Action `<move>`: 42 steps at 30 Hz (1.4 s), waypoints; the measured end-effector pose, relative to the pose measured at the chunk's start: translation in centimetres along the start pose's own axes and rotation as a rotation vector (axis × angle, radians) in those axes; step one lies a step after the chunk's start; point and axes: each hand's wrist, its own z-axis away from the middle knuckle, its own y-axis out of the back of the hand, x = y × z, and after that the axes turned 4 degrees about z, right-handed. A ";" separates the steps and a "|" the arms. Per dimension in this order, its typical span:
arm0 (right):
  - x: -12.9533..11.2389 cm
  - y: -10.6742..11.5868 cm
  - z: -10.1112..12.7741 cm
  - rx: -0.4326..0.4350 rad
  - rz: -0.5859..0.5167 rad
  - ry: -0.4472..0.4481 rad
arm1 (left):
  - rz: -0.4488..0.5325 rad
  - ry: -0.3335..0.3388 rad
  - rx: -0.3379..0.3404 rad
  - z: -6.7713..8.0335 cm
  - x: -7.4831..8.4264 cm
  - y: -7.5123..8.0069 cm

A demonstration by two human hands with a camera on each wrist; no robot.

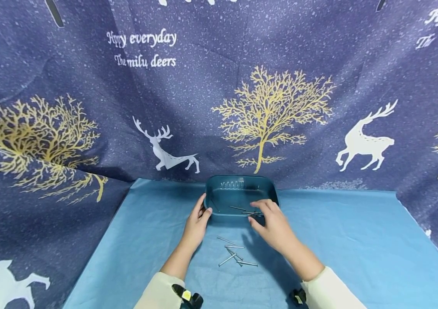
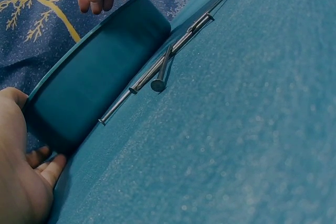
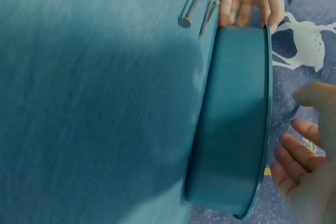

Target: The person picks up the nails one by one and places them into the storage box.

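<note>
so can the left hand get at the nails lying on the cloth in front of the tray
Probably yes: the left hand rests against the tray corner, and the loose nails lie uncovered on the cloth just beside its wrist.

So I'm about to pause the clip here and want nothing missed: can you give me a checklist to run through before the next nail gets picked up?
1. Left hand steadies the teal plastic tray: ok, it touches the left end.
2. Right hand empty: ok; fingers spread over the rim.
3. Steel nails inside tray: ok.
4. Loose steel nails left on the blue cloth: ok, several.
5. Exact count: cannot tell.
</note>
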 end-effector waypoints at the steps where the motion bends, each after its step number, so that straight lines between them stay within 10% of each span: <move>1: -0.1 -0.1 0.0 -0.002 0.002 0.003 | 0.002 0.002 0.000 0.0 0.0 0.0; 33: -1.1 -1.0 1.3 -0.024 0.017 0.149 | -0.009 0.001 0.006 0.0 0.0 0.0; 42: -1.0 -1.3 1.7 -0.183 0.035 0.215 | -0.001 0.008 0.009 0.0 0.0 -0.1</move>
